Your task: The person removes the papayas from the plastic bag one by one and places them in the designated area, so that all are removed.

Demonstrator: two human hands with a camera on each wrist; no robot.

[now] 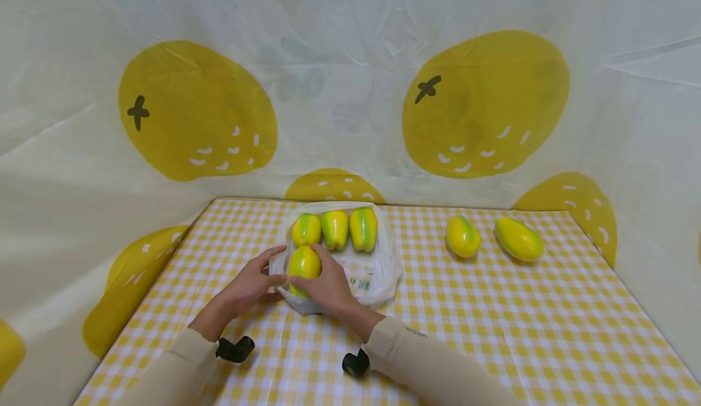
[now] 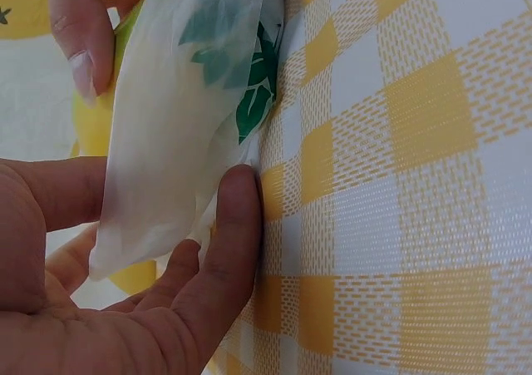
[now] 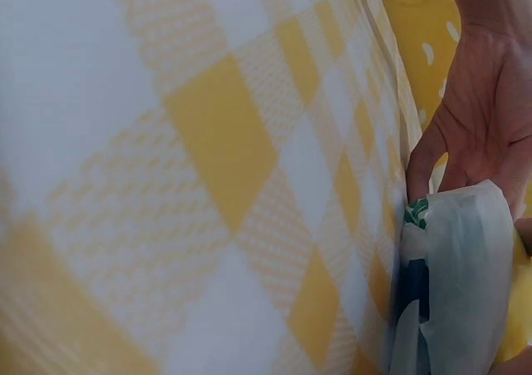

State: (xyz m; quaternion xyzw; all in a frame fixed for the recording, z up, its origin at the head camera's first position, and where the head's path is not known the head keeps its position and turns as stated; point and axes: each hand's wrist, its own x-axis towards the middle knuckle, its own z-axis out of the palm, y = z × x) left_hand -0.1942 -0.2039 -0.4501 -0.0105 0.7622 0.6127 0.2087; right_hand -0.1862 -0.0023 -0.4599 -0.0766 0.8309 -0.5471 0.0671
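Observation:
A white translucent plastic bag [image 1: 387, 272] lies on the table, its mouth spread and turned up. Three glossy yellow-green fruits [image 1: 334, 229] stand in a row at its far side. My right hand [image 1: 331, 281] holds another yellow-green fruit [image 1: 304, 262] at the bag's near left, thumb and fingers on either side. My left hand [image 1: 249, 284] holds the bag's left rim. Seen from the left wrist, the left thumb [image 2: 58, 192] passes inside the rim and the fingers [image 2: 237, 234] curve along the outside. Green leaf print [image 2: 253, 101] shows on the bag's wall.
Two more yellow-green fruits, one upright [image 1: 463, 236] and one lying on its side [image 1: 518, 239], rest on the table to the right. A yellow-and-white checked cloth [image 1: 493, 321] covers the tabletop. Behind it hangs a pale curtain [image 1: 339, 89] with large yellow fruit prints.

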